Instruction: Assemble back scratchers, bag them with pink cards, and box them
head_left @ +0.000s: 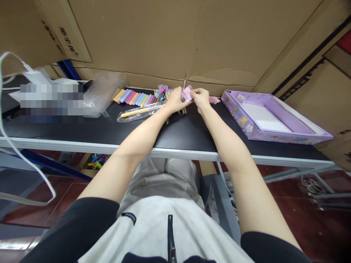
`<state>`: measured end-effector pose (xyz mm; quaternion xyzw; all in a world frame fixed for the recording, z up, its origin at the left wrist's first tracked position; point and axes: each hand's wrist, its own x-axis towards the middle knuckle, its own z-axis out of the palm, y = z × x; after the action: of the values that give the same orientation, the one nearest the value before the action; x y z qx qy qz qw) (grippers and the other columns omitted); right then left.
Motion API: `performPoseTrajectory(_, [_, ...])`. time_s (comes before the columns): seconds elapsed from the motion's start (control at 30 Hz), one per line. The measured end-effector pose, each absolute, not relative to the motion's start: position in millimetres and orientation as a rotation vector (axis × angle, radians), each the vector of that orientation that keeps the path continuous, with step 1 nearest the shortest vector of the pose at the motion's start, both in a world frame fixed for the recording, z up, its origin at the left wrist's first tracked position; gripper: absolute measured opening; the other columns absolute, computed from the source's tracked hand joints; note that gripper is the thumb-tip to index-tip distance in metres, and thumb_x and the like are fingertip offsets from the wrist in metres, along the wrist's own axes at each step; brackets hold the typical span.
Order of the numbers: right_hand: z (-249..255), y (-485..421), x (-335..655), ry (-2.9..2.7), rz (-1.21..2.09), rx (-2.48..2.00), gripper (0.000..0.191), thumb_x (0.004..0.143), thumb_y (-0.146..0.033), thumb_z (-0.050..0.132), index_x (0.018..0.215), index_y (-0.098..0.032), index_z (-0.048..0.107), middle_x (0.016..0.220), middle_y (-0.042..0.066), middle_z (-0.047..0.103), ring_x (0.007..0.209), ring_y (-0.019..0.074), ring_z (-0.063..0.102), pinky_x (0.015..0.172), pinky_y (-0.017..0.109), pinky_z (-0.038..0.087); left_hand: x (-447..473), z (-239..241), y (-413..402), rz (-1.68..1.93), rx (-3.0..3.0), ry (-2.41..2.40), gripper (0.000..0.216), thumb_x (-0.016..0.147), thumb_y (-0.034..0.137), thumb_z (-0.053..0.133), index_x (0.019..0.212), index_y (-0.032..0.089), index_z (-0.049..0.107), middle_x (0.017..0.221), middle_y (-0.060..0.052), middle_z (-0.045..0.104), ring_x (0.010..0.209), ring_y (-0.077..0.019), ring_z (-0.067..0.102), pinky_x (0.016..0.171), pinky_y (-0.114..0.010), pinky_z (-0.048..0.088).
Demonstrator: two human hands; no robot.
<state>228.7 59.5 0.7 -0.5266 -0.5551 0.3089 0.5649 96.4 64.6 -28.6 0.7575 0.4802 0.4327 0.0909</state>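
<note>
- Cardboard sheets wall off the back; black table with a pale front edge runs across in front of them.
- My left hand and right hand meet at the far edge of the table, both pinching one small pink packet between the fingertips, packet held just above the tabletop.
- Left of the packet: a bunch of small blue and pink forks, partly behind my left hand.
- Further left of the packet: a row of pastel handles, lying side by side.
- Near side of that row: a clear sleeve with a yellow-handled piece in it, flat on the table.
- Far left of the packet: crumpled clear plastic bags.
- Right of the packet: an open purple box with a white inner tray, well apart from my hands.
- Just right of my right hand: more pink bits, too small to tell what.
</note>
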Motion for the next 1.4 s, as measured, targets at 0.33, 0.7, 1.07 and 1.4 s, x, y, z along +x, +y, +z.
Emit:
performPoseTrajectory(0.33, [-1, 59, 225, -1.296, 0.829, -1.184, 0.027, 0.083, -0.035, 0.077, 0.079, -0.020, 0.056, 0.074, -0.002, 0.058, 0.078, 0.0141, 0.063, 0.080, 0.033, 0.059, 95, -27, 64, 1.315, 2.207, 1.384, 0.049, 0.072, 0.041, 0.092, 0.103, 0.021, 0.059, 0.109, -0.014, 0.065, 0.122, -0.0381, 0.060, 0.107, -0.051, 0.044])
performPoseTrajectory(0.7, [1, 50, 228, -1.389, 0.912, -1.303, 0.025, 0.085, -0.027, 0.079, 0.072, -0.016, 0.060, 0.061, -0.001, 0.056, 0.056, 0.0100, 0.051, 0.058, 0.023, 0.048, 93, -26, 64, 1.302, 2.203, 1.422, 0.043, 0.075, 0.031, 0.089, 0.103, 0.021, 0.060, 0.114, -0.015, 0.065, 0.122, -0.0371, 0.061, 0.109, -0.051, 0.044])
performPoseTrajectory(1.07, [3, 54, 231, -1.387, 0.713, -1.316, 0.018, 0.084, -0.012, 0.067, 0.068, -0.017, 0.059, 0.066, -0.001, 0.059, 0.069, 0.0128, 0.059, 0.085, 0.035, 0.057, 84, -13, 63, 1.182, 2.158, 1.384, 0.077, 0.062, 0.040, 0.095, 0.126, 0.016, 0.059, 0.123, -0.018, 0.066, 0.127, -0.0385, 0.060, 0.109, -0.050, 0.046])
performPoseTrajectory(1.4, [6, 64, 239, -1.277, 0.576, -1.349, 0.024, 0.085, -0.004, 0.061, 0.067, -0.018, 0.054, 0.069, -0.001, 0.058, 0.073, 0.0142, 0.060, 0.088, 0.036, 0.056, 43, 33, 34, 0.467, 2.086, 1.644, 0.028, 0.071, 0.018, 0.071, 0.099, 0.019, 0.070, 0.094, -0.007, 0.072, 0.103, -0.0315, 0.068, 0.092, -0.038, 0.050])
